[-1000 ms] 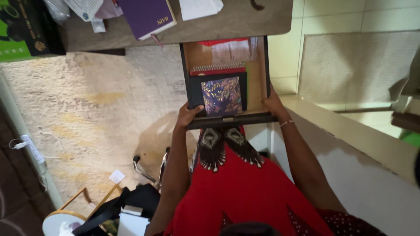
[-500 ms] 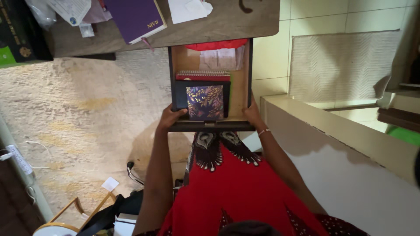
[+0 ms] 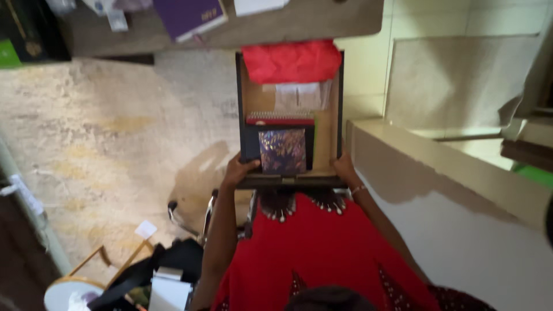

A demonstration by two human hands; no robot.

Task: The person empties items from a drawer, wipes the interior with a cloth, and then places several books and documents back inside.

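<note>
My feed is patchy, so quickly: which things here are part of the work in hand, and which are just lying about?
In hand:
left hand and right hand on the open drawer
dark booklet
red spiral notebook
red cloth

Lying about:
purple book on the desk
beige rug
black bag

Red garment with dark beaded neckline trim, bare arms, thin bracelet (image 3: 358, 189) on right wrist

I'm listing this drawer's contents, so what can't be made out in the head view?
- Drawer back: red cloth covers it.
- Spiral notebook: mostly under the dark book.
- Left hand, right hand: fingertips hidden behind the drawer front.
- Purple book: cut by the top edge.
</note>
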